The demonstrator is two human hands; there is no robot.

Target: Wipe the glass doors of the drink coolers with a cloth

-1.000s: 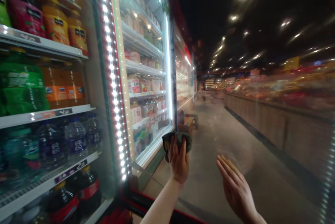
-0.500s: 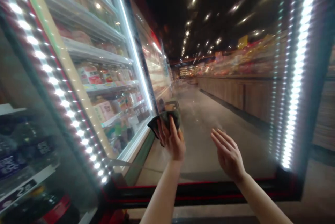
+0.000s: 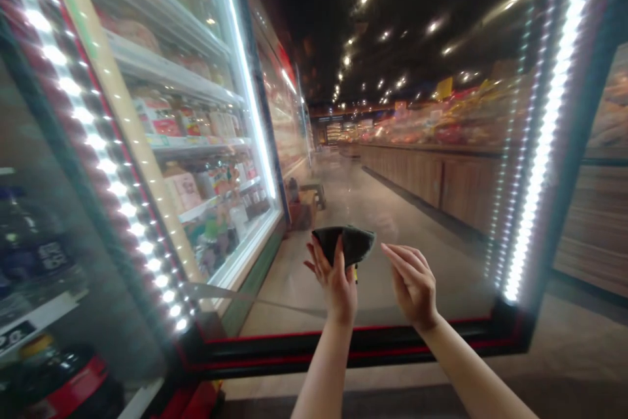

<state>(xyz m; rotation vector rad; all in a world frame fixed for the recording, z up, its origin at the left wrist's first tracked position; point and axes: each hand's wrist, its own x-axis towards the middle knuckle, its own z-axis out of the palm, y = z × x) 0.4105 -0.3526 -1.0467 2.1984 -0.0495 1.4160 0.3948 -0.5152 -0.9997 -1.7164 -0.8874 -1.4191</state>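
Holding dark cloth (image 3: 350,242) against glass door (image 3: 343,348) with left hand (image 3: 338,285), fingers spread over its near edge.
Right hand (image 3: 413,283) open, empty, just right of cloth; probably soft, light, limp, best gripped by a bunched fold.

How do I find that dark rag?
Find the big glass door with the lit strip. Near its bottom edge, the left hand holds up a cloth. It is the only dark, crumpled thing, beside the empty right hand.
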